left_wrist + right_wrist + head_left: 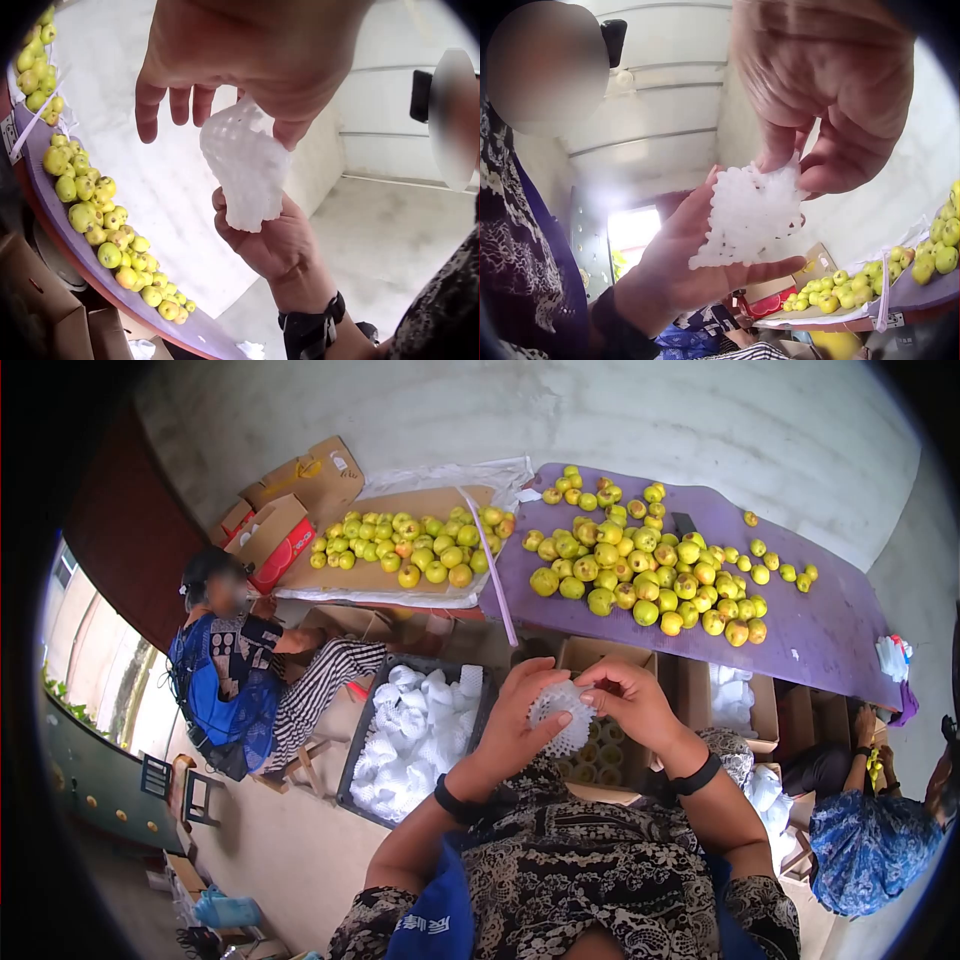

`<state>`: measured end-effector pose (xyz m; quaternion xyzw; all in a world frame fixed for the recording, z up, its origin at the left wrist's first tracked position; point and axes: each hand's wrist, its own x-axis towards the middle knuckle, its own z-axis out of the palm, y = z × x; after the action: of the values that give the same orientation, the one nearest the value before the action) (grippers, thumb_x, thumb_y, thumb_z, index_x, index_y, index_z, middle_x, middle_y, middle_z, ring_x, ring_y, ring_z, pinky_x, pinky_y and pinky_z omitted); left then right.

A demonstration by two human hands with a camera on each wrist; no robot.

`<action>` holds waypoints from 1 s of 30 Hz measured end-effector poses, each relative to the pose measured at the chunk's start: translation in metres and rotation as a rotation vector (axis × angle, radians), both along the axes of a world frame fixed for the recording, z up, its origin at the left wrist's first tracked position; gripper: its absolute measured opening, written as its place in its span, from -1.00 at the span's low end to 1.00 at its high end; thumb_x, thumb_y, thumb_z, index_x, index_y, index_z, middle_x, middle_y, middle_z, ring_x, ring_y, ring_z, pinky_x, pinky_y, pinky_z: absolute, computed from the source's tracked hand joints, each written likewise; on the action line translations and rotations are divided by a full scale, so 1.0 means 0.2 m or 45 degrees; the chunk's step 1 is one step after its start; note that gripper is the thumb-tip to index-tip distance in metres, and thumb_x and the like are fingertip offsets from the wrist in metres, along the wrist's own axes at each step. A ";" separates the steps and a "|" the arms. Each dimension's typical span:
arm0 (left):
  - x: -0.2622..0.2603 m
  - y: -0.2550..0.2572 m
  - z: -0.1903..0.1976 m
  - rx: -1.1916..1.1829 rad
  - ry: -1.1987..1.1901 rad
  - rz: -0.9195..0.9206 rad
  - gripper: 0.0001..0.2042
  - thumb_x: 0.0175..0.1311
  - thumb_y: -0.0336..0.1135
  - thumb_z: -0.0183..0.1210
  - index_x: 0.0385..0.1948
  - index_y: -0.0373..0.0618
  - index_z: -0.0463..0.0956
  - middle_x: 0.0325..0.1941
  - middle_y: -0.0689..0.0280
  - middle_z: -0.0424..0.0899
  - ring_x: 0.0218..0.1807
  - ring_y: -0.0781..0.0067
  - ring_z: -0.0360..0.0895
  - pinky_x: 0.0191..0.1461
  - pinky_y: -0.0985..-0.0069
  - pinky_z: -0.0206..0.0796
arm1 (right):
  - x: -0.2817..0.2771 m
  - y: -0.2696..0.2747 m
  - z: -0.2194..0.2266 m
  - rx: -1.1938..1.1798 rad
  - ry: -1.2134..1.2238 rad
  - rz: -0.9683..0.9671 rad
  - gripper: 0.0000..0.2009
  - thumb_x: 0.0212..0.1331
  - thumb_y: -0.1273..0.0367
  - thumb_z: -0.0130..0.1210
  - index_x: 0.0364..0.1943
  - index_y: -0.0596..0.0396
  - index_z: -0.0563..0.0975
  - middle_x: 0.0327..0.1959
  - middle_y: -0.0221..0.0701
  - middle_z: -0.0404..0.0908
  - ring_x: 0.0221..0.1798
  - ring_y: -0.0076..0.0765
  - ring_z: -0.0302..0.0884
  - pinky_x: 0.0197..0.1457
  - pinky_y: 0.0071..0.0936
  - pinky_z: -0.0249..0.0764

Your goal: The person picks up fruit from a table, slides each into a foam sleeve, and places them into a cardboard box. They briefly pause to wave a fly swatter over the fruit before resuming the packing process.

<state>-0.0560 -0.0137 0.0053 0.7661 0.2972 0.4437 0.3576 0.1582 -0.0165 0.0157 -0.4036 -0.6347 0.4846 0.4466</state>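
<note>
In the head view, a white foam net (563, 717) is held between both hands, its round mouth facing up. The left hand (508, 722) holds its left side, with the thumb on the net and the other fingers extended behind it. The right hand (640, 703) pinches the opposite edge between thumb and fingers. The left wrist view shows the net (244, 165) hanging between the hands; in the right wrist view the net (750, 214) lies across the left palm. No fruit is visible inside it.
Green-yellow fruit (650, 575) lies heaped on a purple-covered table (840, 615). A black crate (350, 770) of white foam nets stands left of the lap. An open box (597, 795) holds rows of round items. Seated people (235, 660) are at left and right.
</note>
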 end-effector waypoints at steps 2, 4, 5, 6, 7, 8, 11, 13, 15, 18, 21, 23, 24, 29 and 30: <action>0.01 0.00 0.02 0.062 0.073 -0.002 -0.63 0.18 -0.44 0.20 0.05 -0.08 0.44 0.26 0.17 0.28 0.31 0.30 0.23 0.33 0.37 0.11 | 0.01 0.01 -0.02 0.022 0.018 -0.014 -0.83 0.16 0.53 0.19 -0.15 0.14 0.58 -0.29 -0.52 0.51 -0.33 -0.68 0.47 -0.26 -0.67 0.45; 0.01 -0.02 0.02 -0.207 0.016 -0.095 -0.74 0.15 -0.50 0.18 -0.10 -0.11 0.49 0.24 0.19 0.28 0.29 0.28 0.27 0.32 0.39 0.11 | 0.04 0.00 0.00 -0.051 0.100 0.002 -0.83 0.18 0.51 0.19 -0.15 0.14 0.58 -0.30 -0.53 0.53 -0.33 -0.69 0.45 -0.26 -0.68 0.44; 0.01 -0.02 0.02 -0.210 0.015 -0.099 -0.74 0.15 -0.50 0.18 -0.10 -0.11 0.49 0.24 0.19 0.28 0.29 0.28 0.27 0.32 0.39 0.11 | 0.05 0.00 0.01 -0.127 0.184 0.022 -0.84 0.19 0.49 0.19 -0.14 0.13 0.58 -0.31 -0.55 0.55 -0.33 -0.71 0.44 -0.26 -0.68 0.42; 0.01 -0.01 0.01 -0.265 0.022 -0.154 -0.76 0.14 -0.55 0.14 -0.14 -0.12 0.48 0.24 0.20 0.28 0.27 0.26 0.29 0.32 0.40 0.10 | 0.05 0.00 0.02 -0.130 0.184 0.020 -0.84 0.19 0.49 0.19 -0.14 0.13 0.58 -0.31 -0.55 0.55 -0.33 -0.71 0.44 -0.26 -0.68 0.42; 0.00 -0.01 0.00 -0.320 0.028 -0.206 -0.77 0.13 -0.59 0.10 -0.18 -0.13 0.47 0.23 0.22 0.28 0.25 0.24 0.32 0.32 0.42 0.09 | 0.06 0.00 0.02 -0.166 0.201 0.011 -0.84 0.21 0.46 0.18 -0.13 0.12 0.58 -0.31 -0.56 0.56 -0.33 -0.72 0.43 -0.27 -0.69 0.41; 0.00 0.00 -0.02 -0.321 0.027 -0.206 -0.77 0.13 -0.59 0.10 -0.18 -0.13 0.47 0.23 0.22 0.28 0.25 0.24 0.32 0.32 0.42 0.09 | 0.07 0.00 0.03 -0.201 0.218 0.003 -0.83 0.24 0.44 0.17 -0.12 0.12 0.58 -0.31 -0.58 0.57 -0.34 -0.73 0.42 -0.28 -0.70 0.40; -0.04 0.05 -0.11 -0.168 -0.120 -0.245 -0.77 0.10 -0.63 0.03 -0.23 -0.10 0.48 0.20 0.19 0.35 0.19 0.31 0.38 0.23 0.46 0.20 | 0.07 0.01 0.01 -0.207 0.251 -0.059 -0.83 0.26 0.40 0.16 -0.11 0.10 0.58 -0.32 -0.59 0.56 -0.34 -0.74 0.41 -0.29 -0.72 0.38; -0.07 0.10 -0.19 -0.312 -0.523 -0.469 -0.79 0.12 -0.65 -0.03 -0.27 -0.15 0.48 0.22 0.15 0.35 0.28 0.22 0.33 0.35 0.32 0.13 | 0.07 0.02 0.00 -0.216 0.286 -0.068 -0.84 0.26 0.41 0.15 -0.11 0.10 0.58 -0.32 -0.60 0.56 -0.34 -0.74 0.41 -0.30 -0.73 0.38; -0.09 0.10 -0.18 -0.513 -0.675 -0.552 -0.81 0.19 -0.56 -0.03 -0.19 -0.15 0.46 0.22 0.12 0.36 0.30 0.16 0.32 0.39 0.26 0.09 | 0.07 0.02 -0.01 -0.228 0.322 -0.077 -0.85 0.26 0.42 0.15 -0.12 0.09 0.58 -0.32 -0.60 0.56 -0.34 -0.74 0.42 -0.30 -0.73 0.38; -0.04 0.09 -0.15 -0.775 -0.888 -0.520 -0.77 0.27 -0.43 0.03 -0.06 -0.17 0.42 0.20 0.10 0.39 0.29 0.16 0.32 0.40 0.24 0.09 | 0.03 0.03 -0.02 -0.171 0.271 -0.082 -0.84 0.24 0.46 0.17 -0.12 0.09 0.57 -0.32 -0.60 0.55 -0.33 -0.74 0.41 -0.29 -0.73 0.38; 0.03 0.05 -0.14 -0.780 -0.681 -0.323 -0.69 0.27 -0.38 0.14 0.01 -0.21 0.37 0.11 0.17 0.45 0.19 0.33 0.39 0.28 0.36 0.22 | -0.01 0.03 -0.03 -0.072 0.195 -0.040 -0.82 0.21 0.50 0.17 -0.11 0.10 0.56 -0.32 -0.61 0.53 -0.34 -0.75 0.40 -0.27 -0.73 0.37; 0.04 0.05 -0.16 -0.707 -0.414 -0.250 -0.66 0.26 -0.37 0.20 0.02 -0.23 0.36 0.05 0.22 0.48 0.11 0.43 0.43 0.20 0.44 0.29 | -0.02 0.04 -0.03 -0.002 0.175 -0.054 -0.76 0.16 0.49 0.23 -0.07 0.10 0.53 -0.29 -0.59 0.52 -0.31 -0.72 0.41 -0.25 -0.70 0.38; 0.03 0.06 -0.20 -0.782 -0.397 -0.215 -0.65 0.24 -0.38 0.22 0.02 -0.23 0.36 0.02 0.27 0.49 0.06 0.51 0.43 0.14 0.50 0.31 | -0.02 0.03 -0.01 0.004 0.172 -0.055 -0.76 0.16 0.49 0.23 -0.07 0.10 0.53 -0.29 -0.59 0.52 -0.31 -0.72 0.41 -0.25 -0.70 0.38; 0.02 0.08 -0.22 -0.835 -0.443 -0.104 -0.63 0.20 -0.44 0.25 0.03 -0.21 0.38 -0.05 0.35 0.51 -0.02 0.63 0.42 0.09 0.57 0.32 | -0.03 -0.05 -0.01 0.153 -0.333 -0.092 -0.61 0.03 0.45 0.31 -0.02 0.11 0.48 -0.23 -0.42 0.53 -0.21 -0.57 0.46 -0.23 -0.61 0.41; 0.03 0.07 -0.19 -0.806 -0.444 -0.112 -0.62 0.18 -0.46 0.24 0.04 -0.21 0.38 -0.05 0.36 0.51 -0.01 0.62 0.43 0.10 0.56 0.31 | -0.04 -0.02 -0.09 0.258 -0.327 -0.137 -0.65 0.04 0.47 0.27 -0.05 0.15 0.48 -0.25 -0.36 0.54 -0.25 -0.53 0.48 -0.25 -0.60 0.41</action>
<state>-0.0500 -0.0006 -0.0334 0.5422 0.3210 0.4379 0.6413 0.1509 -0.0198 -0.0015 -0.4486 -0.7097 0.3379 0.4254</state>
